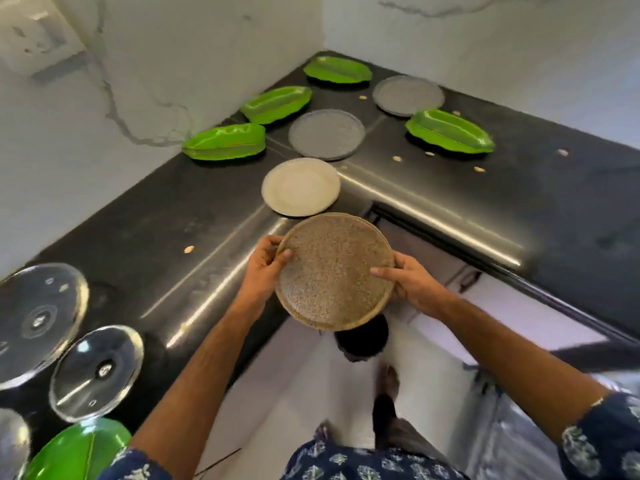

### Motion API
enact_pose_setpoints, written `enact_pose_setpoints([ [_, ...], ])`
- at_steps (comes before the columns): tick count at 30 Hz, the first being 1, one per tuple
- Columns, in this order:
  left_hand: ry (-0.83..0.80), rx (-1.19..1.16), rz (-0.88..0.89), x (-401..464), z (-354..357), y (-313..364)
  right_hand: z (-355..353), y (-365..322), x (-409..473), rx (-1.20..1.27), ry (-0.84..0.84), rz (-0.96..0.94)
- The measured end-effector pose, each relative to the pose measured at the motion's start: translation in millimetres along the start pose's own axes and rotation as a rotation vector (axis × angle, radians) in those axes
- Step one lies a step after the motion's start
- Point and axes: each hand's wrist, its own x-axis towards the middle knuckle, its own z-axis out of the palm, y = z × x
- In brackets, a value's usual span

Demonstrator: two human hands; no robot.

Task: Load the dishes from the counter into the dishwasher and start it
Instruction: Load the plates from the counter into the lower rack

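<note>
Two hands on one brown speckled plate (334,271): left hand (265,271) and right hand (415,284) each grip an opposite rim, holding it off the table (145,216) edge, just in front of the cream plate (300,192). Risk I see: it's only held by the rims, so a slip could drop it on the floor. Still beyond the cream plate: two grey plates, four green leaf trays. To its left, nearer me: two glass lids and a fifth tray.

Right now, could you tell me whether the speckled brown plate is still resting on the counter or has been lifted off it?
Lifted off. The speckled brown plate is gripped at opposite rims by the left hand and right hand, over the floor beyond the counter edge.
</note>
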Motion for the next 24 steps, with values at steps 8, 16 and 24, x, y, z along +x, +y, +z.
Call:
enact_pose_setpoints([
  [8, -0.774, 0.353, 0.093, -17, 170, -25, -88, 55, -205, -0.023, 0.471, 0.066],
  [16, -1.233, 0.557, 0.072, -102, 373, -68, -148, 162, -405, -0.174, 0.850, 0.285],
  [24, -1.628, 0.871, 0.222, -219, 552, -114, -218, 273, -532, -0.151, 1.146, 0.420],
])
